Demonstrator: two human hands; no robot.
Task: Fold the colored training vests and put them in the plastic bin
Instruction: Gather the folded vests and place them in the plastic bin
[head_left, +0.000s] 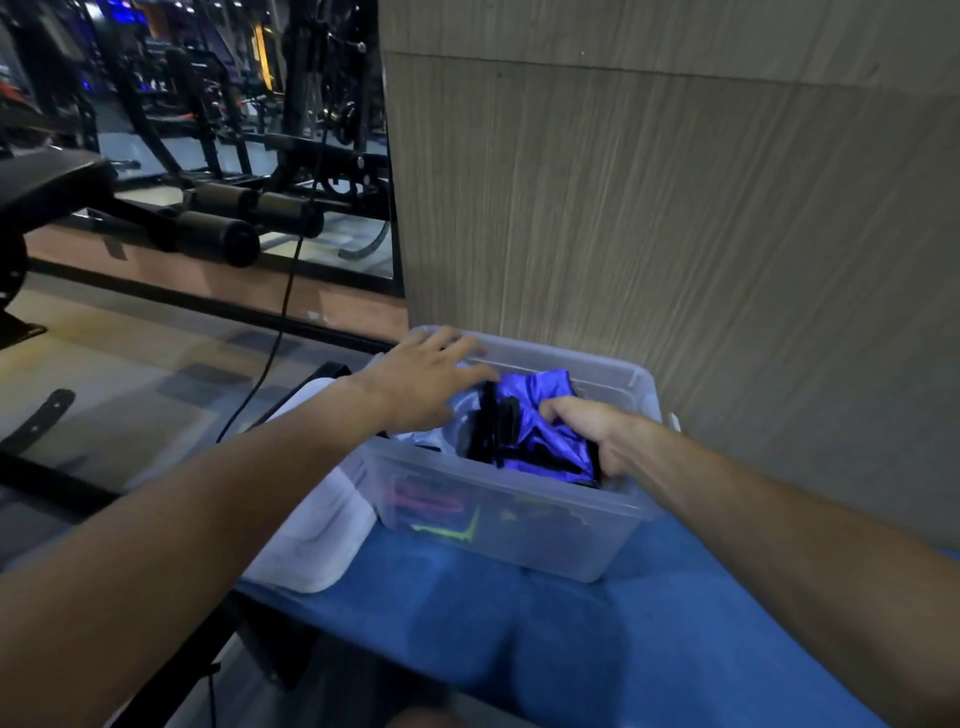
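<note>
Right now I'm on the put-away step: my right hand (587, 423) is down inside the plastic bin (519, 512), fingers curled round a bunched blue vest (540, 415) w/ black trim, pressing it onto the pile. My left hand (423, 382) hovers over the bin's far-left corner, fingers straight and spread, gripping nothing; can't tell if it touches the rim or just floats above it. The bin sits on a blue table (597, 639), backed up near a grey wall (675, 208), w/ a white towel (311, 530) just beside it on the left. Thru the clear front wall I see more stuff already packed, something pink (426, 504) and a neon green streak (452, 532), prob earlier vests, so I'd judge the task well along. How neatly the blue one is folded I can't say, it looks crumpled from here.

Next move, as I see it: flatten the blue vest so it lies level on the stack, let go w/ the right hand, pull both hands clear w/o dragging fabric back out. No loose vest shows on the table, so whether more remain I can't tell
</note>
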